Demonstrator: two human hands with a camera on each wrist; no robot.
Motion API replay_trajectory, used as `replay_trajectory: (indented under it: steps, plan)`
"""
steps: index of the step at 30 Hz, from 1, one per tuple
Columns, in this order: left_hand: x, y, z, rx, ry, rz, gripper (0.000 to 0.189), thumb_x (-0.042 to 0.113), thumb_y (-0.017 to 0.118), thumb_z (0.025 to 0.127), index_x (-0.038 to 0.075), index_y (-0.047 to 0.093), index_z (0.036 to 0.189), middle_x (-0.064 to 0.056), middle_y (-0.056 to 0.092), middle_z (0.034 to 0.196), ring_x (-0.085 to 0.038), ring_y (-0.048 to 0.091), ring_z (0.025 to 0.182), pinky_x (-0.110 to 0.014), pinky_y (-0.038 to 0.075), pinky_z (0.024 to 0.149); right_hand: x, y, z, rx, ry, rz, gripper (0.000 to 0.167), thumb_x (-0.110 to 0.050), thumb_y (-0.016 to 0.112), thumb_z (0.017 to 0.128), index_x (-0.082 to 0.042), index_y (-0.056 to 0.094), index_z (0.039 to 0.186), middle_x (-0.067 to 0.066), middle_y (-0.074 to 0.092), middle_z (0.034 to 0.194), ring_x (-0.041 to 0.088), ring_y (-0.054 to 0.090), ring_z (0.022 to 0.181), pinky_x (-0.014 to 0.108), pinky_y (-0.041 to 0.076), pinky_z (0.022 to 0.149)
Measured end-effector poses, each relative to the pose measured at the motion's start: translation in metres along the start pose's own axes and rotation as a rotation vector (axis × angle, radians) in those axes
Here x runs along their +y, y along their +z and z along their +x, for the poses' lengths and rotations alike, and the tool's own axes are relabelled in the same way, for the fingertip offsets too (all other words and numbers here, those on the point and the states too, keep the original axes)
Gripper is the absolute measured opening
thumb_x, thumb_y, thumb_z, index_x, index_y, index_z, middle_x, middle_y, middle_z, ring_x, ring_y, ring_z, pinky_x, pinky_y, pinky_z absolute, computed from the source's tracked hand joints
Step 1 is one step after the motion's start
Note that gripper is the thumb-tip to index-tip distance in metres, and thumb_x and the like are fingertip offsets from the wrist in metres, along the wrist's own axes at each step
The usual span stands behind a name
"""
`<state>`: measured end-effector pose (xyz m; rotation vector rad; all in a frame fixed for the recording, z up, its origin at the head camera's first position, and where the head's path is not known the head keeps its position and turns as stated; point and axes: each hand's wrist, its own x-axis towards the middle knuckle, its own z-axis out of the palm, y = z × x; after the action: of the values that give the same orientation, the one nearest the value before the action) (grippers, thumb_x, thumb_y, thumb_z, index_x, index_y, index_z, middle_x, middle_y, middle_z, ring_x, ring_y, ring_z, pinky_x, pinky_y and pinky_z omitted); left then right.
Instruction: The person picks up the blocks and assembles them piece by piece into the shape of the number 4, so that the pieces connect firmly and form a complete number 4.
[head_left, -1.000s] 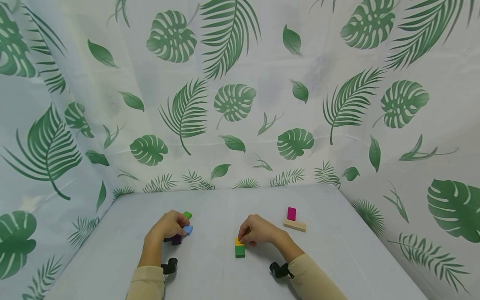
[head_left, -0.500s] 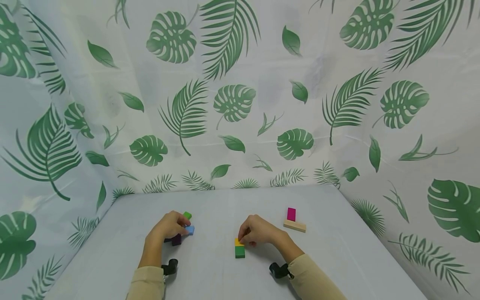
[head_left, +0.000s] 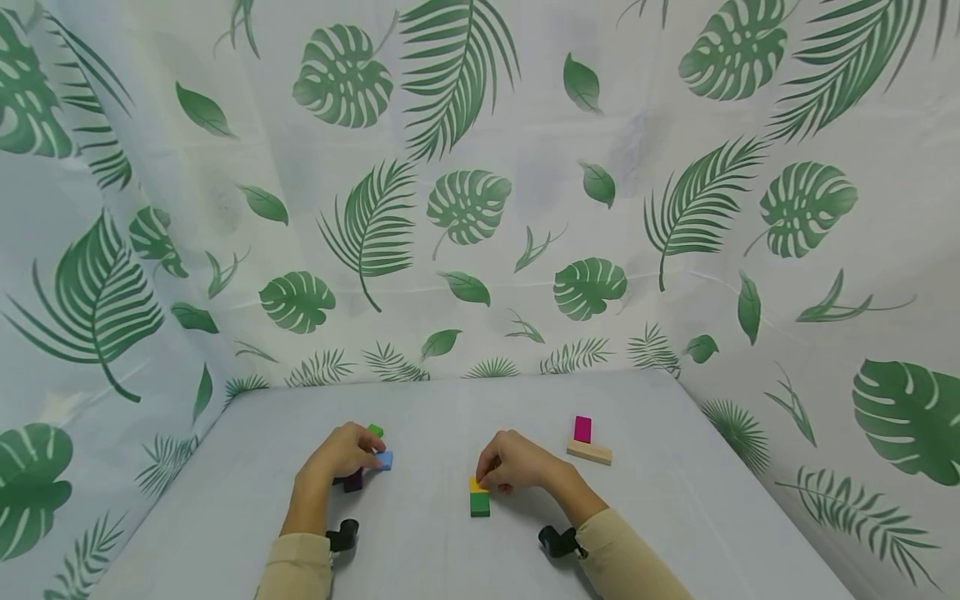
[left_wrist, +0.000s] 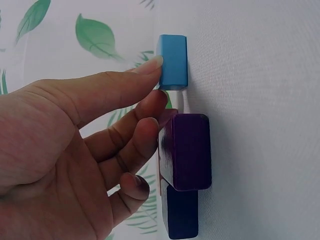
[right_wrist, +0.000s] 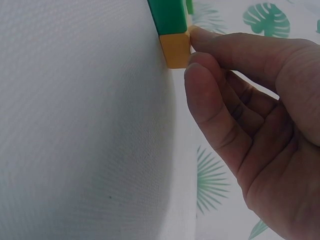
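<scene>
My left hand (head_left: pixel 345 452) pinches a light blue block (left_wrist: pixel 173 62) lying on the white table, its thumb tip on the near side and the other fingertips partly hidden. Under that hand lie a dark purple block (left_wrist: pixel 192 152) and a navy block (left_wrist: pixel 181 212), beside its curled fingers. A small light green block (head_left: pixel 376 431) shows just beyond the knuckles. At the middle, my right hand (head_left: pixel 517 461) pinches a yellow block (right_wrist: pixel 176 51) between thumb and fingertips. The yellow block sits end to end against a dark green block (head_left: pixel 480 505).
Farther right on the table (head_left: pixel 442 417), a magenta block (head_left: pixel 582 429) lies against a long natural wood block (head_left: pixel 589 452). Leaf-printed cloth walls (head_left: pixel 525 333) rise at the back and sides. Each wrist wears a small black camera (head_left: pixel 558 542).
My left hand has moved slightly to the right, sliding the light blue block along with it, away from the purple block. The right hand and its blocks stay in place.
</scene>
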<state>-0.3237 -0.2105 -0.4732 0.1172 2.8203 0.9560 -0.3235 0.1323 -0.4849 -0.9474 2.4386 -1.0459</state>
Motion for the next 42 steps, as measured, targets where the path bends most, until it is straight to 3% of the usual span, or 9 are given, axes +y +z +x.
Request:
replay_trajectory:
  steps: [16,30,42]
  plan:
    - [0.003,0.002,-0.001,0.015,-0.003,0.010,0.019,0.008,0.079,0.089,0.009,0.080,0.107,-0.003,0.072,0.098,-0.019,0.064,0.090,-0.045,0.055,0.085,-0.003,0.001,-0.001,0.008,0.013,-0.002,0.007,-0.005,0.078,0.091,-0.009,0.080,0.086,-0.001,0.073,0.077,0.013,0.057,0.055,0.024,0.052,0.054]
    - [0.004,0.006,0.003,0.024,0.017,0.002,0.016,0.009,0.081,0.088,0.010,0.080,0.104,-0.002,0.072,0.093,-0.018,0.064,0.085,-0.038,0.054,0.077,-0.003,0.000,-0.001,0.008,0.003,-0.002,0.006,-0.003,0.078,0.090,-0.007,0.080,0.086,-0.002,0.072,0.075,0.012,0.058,0.054,0.024,0.052,0.053]
    - [0.013,0.011,0.000,0.032,0.035,0.002,0.015,0.009,0.080,0.088,0.011,0.080,0.103,-0.004,0.073,0.097,-0.019,0.064,0.086,-0.038,0.054,0.076,-0.001,0.001,-0.001,0.009,-0.001,-0.002,0.006,-0.004,0.078,0.090,-0.008,0.080,0.086,-0.002,0.072,0.075,0.012,0.058,0.054,0.024,0.052,0.053]
